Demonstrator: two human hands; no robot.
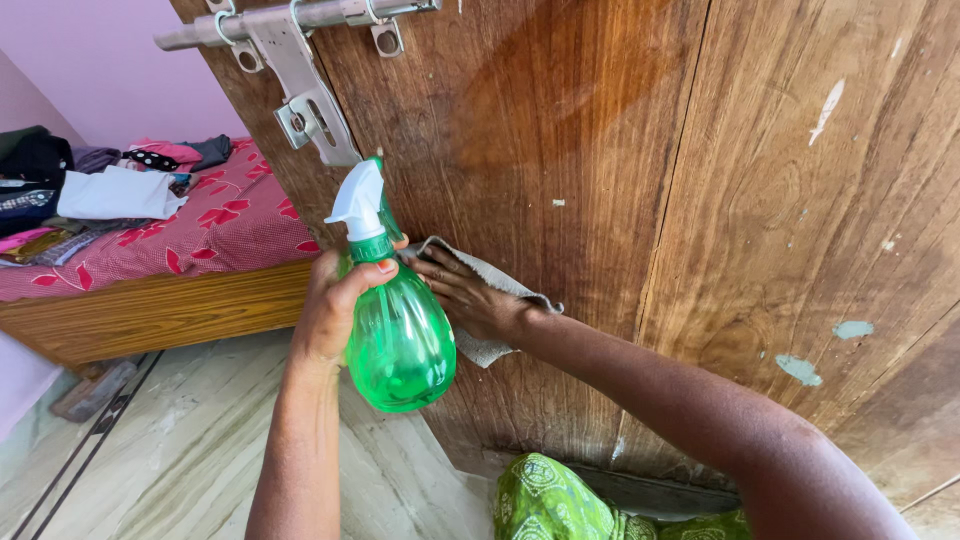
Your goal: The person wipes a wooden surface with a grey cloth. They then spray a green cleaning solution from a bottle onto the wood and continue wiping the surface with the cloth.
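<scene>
My left hand (328,305) grips the neck of a green see-through spray bottle (400,340) with a white trigger nozzle, held upright in front of a brown wooden door (640,170). My right hand (470,295) presses a grey cloth (490,350) flat against the door, just right of the bottle. Part of the cloth is hidden behind the bottle and under my palm. A darker, damp-looking patch spreads on the wood above the cloth.
A metal latch and hasp (300,60) sit at the door's top left. A wooden bed (150,300) with a red flowered sheet and piled clothes stands at left. Pale tiled floor (180,450) lies below. My green patterned garment (560,505) shows at the bottom.
</scene>
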